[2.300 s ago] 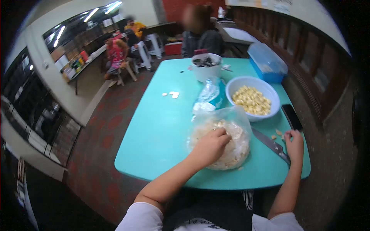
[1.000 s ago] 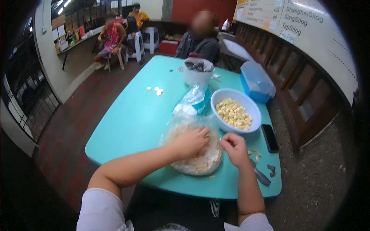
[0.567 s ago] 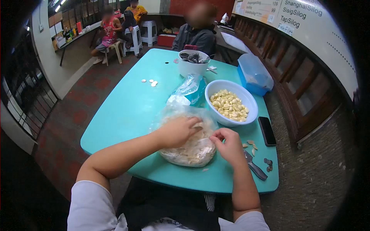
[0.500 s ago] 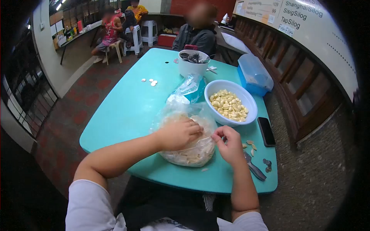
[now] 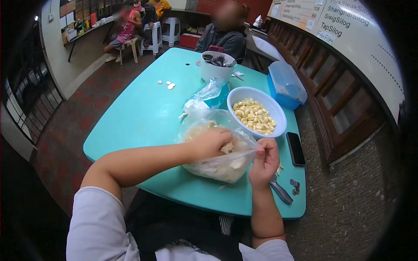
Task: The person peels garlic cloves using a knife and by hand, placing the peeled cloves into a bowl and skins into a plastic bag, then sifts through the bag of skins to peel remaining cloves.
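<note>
A clear plastic bag (image 5: 213, 170) filled with pale garlic skins rests on the turquoise table in front of me. My left hand (image 5: 212, 142) reaches into its mouth, fingers curled down around something pale that I cannot make out. At the bag's right edge, my right hand (image 5: 264, 162) pinches the plastic and pulls it outward. Just behind the bag stands a light blue bowl (image 5: 282, 106) holding many peeled garlic cloves (image 5: 254, 116). A knife with a grey handle (image 5: 282, 192) lies below my right hand, its blade partly hidden.
A phone (image 5: 296, 149) and dark coins (image 5: 294, 187) lie by the table's right edge. Behind are a teal packet (image 5: 216, 96), a white tub of utensils (image 5: 212, 72) and a blue lidded box (image 5: 285, 82). Other coins (image 5: 170, 86) lie left. A person (image 5: 221, 43) sits across the table.
My right hand has moved right and stretched the bag's edge outward, opening its mouth. My left hand has gone from lying flat over the bag to curling inside it.
</note>
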{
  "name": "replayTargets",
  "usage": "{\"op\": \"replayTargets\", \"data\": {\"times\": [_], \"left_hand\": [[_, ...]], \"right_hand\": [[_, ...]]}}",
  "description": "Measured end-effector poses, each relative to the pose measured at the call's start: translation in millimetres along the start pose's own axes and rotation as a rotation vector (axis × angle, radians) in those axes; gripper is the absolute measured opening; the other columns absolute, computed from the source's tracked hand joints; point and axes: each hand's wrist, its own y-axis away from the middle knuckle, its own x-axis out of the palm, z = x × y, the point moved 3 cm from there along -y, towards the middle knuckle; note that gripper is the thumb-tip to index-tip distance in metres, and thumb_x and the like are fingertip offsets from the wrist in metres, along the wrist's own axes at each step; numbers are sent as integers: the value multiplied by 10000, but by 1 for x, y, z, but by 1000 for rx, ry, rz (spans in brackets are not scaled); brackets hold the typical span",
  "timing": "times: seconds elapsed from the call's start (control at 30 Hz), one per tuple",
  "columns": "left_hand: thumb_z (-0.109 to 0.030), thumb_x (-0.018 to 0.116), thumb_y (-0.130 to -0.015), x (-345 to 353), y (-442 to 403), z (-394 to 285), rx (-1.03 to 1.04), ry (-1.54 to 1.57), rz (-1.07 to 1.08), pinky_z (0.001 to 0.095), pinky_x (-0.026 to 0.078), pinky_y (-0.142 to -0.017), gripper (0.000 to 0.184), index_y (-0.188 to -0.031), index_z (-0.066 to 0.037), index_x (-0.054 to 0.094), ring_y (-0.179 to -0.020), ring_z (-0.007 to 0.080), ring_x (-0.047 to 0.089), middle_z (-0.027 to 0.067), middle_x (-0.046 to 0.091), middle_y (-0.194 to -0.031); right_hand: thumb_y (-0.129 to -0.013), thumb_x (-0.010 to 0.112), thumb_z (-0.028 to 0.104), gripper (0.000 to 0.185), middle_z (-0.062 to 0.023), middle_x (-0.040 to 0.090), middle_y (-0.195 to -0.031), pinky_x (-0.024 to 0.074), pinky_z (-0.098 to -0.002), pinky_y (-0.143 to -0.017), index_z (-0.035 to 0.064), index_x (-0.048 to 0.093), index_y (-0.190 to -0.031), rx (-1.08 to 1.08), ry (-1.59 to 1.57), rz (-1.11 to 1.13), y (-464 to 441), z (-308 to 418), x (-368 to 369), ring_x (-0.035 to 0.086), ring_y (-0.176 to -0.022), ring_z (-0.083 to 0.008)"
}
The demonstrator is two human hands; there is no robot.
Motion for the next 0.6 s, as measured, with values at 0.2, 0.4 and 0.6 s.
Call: {"op": "replayTargets", "data": {"times": [0.2,0.4,0.6], "left_hand": [[-205,629,-720,28,4,11,326,-181,28,401,440,-894,370,-1056,-61,569,-1016,336,557,146,566,-1084],[-223,610,-742,27,-11,2,138,-161,388,448,485,-782,215,-886,-63,612,-851,344,624,161,637,-901],[-225,583,-795,50,-17,11,12,-141,343,462,503,-740,174,-826,-58,623,-788,360,653,173,665,-856]], "right_hand": [[-912,590,175,184,-108,528,-810,433,-329,-711,26,508,-841,-281,296,93,-4,16,10,522,-743,-245],[-913,589,139,150,-118,577,-790,470,-344,-667,11,522,-873,-89,192,229,2,1,12,576,-692,-251],[-894,627,136,140,-80,565,-672,448,-296,-541,24,544,-892,-115,204,218,-1,-1,13,552,-553,-202]]}}
